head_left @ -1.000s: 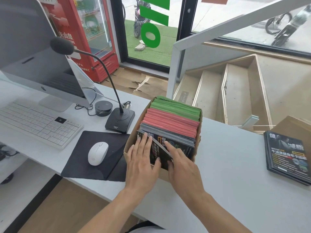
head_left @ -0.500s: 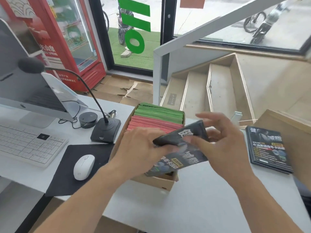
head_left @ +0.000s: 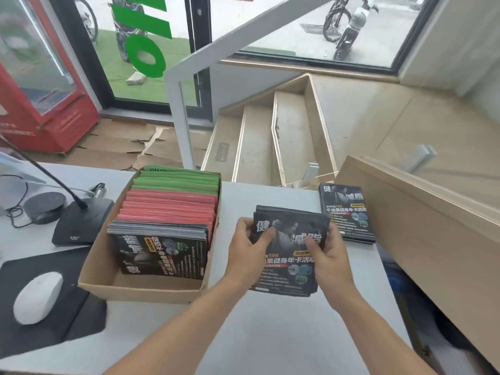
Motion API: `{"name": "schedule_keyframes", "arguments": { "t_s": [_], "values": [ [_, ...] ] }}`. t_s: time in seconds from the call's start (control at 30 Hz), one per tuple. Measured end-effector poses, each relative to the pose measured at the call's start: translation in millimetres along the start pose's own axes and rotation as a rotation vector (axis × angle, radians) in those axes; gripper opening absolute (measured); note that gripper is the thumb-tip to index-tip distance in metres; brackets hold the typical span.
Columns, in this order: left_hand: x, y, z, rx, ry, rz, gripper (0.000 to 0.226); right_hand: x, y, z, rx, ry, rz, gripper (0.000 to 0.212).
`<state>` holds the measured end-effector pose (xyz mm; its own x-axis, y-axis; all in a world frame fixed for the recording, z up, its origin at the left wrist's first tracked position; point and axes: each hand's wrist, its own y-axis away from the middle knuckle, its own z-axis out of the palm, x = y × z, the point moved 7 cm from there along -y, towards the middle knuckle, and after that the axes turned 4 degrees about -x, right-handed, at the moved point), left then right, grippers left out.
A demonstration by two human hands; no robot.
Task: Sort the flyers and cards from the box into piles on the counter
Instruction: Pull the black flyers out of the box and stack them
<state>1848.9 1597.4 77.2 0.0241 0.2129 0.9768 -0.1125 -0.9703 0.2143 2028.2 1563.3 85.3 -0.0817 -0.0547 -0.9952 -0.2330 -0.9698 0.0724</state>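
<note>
A cardboard box [head_left: 140, 289] stands on the white counter [head_left: 270, 334]. It holds upright green cards [head_left: 178, 178] at the back, red cards [head_left: 170, 205] in the middle and black flyers [head_left: 162, 253] at the front. To the box's right, my left hand [head_left: 247, 247] and my right hand [head_left: 328, 255] grip a stack of black flyers [head_left: 290, 266] by its two sides, just over the counter. A pile of the same black flyers [head_left: 346, 212] lies at the counter's far right edge.
Left of the box are a desk microphone base [head_left: 81, 223], a round black puck [head_left: 44, 207], and a white mouse [head_left: 38, 296] on a black mat [head_left: 54, 334]. A wooden ledge [head_left: 422, 212] borders the counter on the right. Stairs lie beyond.
Both hands lifted a stack of black flyers out of the front of the box and carried it right, down to the counter. The view turned to the right.
</note>
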Motion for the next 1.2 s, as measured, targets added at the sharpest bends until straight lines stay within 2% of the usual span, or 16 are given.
{"name": "schedule_keyframes", "arguments": {
  "t_s": [0.13, 0.33, 0.43, 0.5, 0.6, 0.73, 0.93, 1.1, 1.2],
  "values": [
    [-6.8, -1.9, 14.3, 0.047, 0.004, 0.070, 0.023, 14.8, -3.1, -14.0, -0.008, 0.042, -0.027, 0.027],
    [-11.0, 6.1, 29.1, 0.016, 0.017, 0.122, 0.024, 26.2, -2.8, -26.5, -0.052, 0.021, -0.028, 0.030],
    [-4.3, 10.1, 33.2, 0.049, -0.046, 0.182, 0.042, 18.9, 1.5, -29.5, -0.041, 0.079, -0.096, 0.058],
    [2.3, 11.9, 33.0, 0.071, -0.138, 0.275, 0.054, 15.0, 3.6, -29.8, -0.047, 0.212, -0.143, 0.071],
    [8.6, 11.1, 32.9, 0.077, -0.271, 0.421, 0.042, 11.6, 2.0, -29.8, -0.067, 0.377, -0.225, 0.062],
    [8.8, 9.3, 32.7, 0.079, -0.256, 0.423, 0.035, 8.1, -1.3, -30.7, -0.064, 0.443, -0.278, 0.057],
    [8.0, 6.7, 34.7, 0.088, -0.215, 0.443, 0.034, 3.4, -0.1, -33.4, -0.030, 0.486, -0.455, 0.049],
    [7.1, 8.2, 38.9, 0.073, -0.256, 0.495, 0.033, 10.9, 1.9, -33.4, -0.021, 0.554, -0.468, 0.057],
    [6.8, -1.5, 39.6, 0.089, -0.228, 0.465, 0.034, 16.9, -3.4, -36.2, -0.027, 0.519, -0.333, 0.069]
  ]
}}
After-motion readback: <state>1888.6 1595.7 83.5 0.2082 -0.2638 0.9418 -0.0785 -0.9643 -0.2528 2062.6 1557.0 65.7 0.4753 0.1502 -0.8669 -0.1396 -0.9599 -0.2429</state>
